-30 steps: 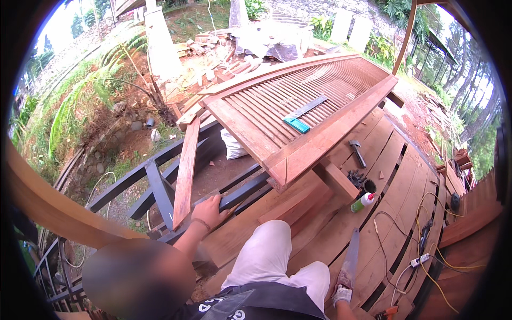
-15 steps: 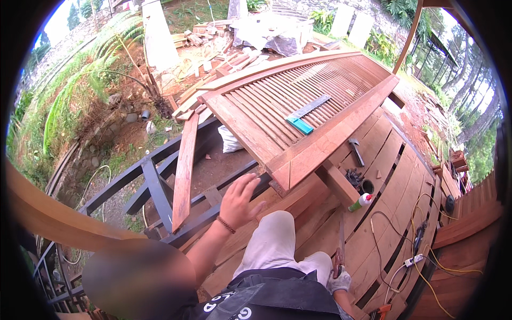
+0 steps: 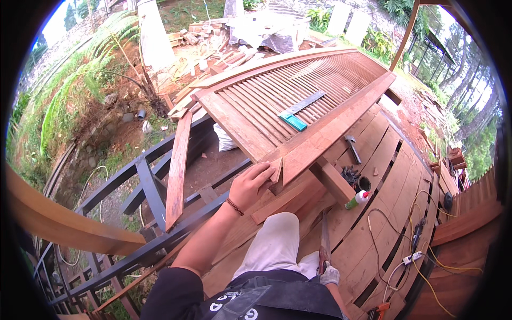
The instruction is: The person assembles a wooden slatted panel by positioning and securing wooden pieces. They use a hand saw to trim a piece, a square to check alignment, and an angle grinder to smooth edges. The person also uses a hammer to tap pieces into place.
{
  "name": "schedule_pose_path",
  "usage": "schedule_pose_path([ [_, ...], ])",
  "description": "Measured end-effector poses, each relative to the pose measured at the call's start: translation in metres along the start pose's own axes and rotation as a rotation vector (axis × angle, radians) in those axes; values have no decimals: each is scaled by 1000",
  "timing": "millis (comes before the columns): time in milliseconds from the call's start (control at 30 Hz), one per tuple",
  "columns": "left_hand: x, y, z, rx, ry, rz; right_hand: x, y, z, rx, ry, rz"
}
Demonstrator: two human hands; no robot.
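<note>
A louvered wooden panel (image 3: 234, 120) lies tilted before me, raised above the deck. At its near corner a small wooden end piece (image 3: 276, 170) stands apart from the frame rail along a cut line. The fingers of my left hand (image 3: 250, 184), bare with a beaded bracelet, are closed round that piece. Low on the right, my gloved right hand (image 3: 329, 275) grips a handsaw (image 3: 325, 245) by its wooden handle, blade pointing forward. A try square (image 3: 293, 121) with a turquoise stock rests on the slats.
A hammer (image 3: 352, 150), a dark cup (image 3: 364, 184) and a green-and-white glue bottle (image 3: 356, 200) are on the plank deck (image 3: 368, 234) at right. Cords run to a power strip (image 3: 412, 258). Black metal beams (image 3: 152, 189) and a loose board (image 3: 178, 170) lie left.
My left hand has moved forward and taken hold of the panel's corner piece, which now sits apart at the cut. The handsaw in my right hand has shifted slightly left and forward.
</note>
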State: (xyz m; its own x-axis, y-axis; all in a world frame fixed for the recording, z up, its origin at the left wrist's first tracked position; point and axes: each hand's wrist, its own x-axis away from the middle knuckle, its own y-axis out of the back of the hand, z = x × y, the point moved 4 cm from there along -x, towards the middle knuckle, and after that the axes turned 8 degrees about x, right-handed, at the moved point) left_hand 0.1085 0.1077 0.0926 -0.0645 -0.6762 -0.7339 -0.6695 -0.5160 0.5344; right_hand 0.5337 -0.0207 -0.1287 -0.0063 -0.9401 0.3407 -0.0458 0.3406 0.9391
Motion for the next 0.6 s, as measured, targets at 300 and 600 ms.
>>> schedule_pose_path([
  [300, -8, -3, 0, 78, 84, -58, 1, 3, -2, 7, -3, 17],
  [600, -3, 32, 11, 179, 421, -211, -2, -9, -2, -48, -2, -29],
])
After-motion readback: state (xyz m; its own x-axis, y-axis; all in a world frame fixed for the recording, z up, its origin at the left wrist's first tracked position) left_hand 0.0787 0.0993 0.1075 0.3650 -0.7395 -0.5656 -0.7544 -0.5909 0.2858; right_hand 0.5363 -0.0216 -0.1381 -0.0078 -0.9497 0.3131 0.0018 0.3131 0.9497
